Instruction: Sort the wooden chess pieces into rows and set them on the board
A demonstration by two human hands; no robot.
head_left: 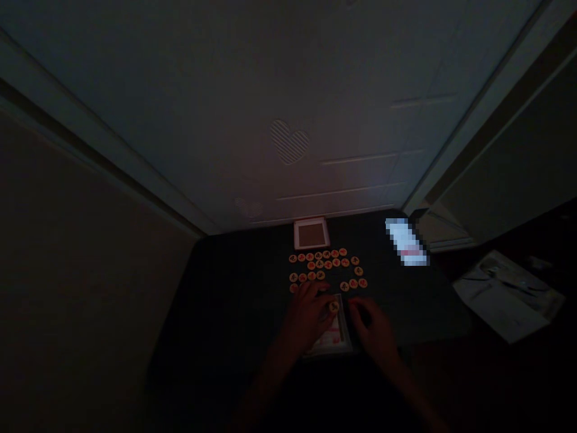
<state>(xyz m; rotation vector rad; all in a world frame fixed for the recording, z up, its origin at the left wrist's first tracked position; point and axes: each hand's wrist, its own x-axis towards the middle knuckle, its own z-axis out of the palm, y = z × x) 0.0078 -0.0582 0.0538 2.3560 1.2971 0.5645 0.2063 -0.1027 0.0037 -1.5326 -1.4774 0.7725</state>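
Round Chinese chess pieces [327,255] with red or black characters lie in uneven rows on a dark table. My left hand [304,316] reaches over an open shallow box [346,337], its thumb and fingers closed on one chess piece [333,307] with a dark character. Pink-red print shows inside the box, partly covered by this hand. To the right of the box is my right hand [374,331], fingers curled together near the tabletop. A small reddish spot shows at its fingertips; I cannot make out whether it is a thing held. The dim light hides detail.
Behind the pieces lies a pale-framed tray or lid [312,234]. A bright, blurred-out phone-like screen [407,242] is at the table's right back. The table [225,288] meets a pale panel [288,180] with a heart relief. A white box or sheet [505,300] lies right of the table.
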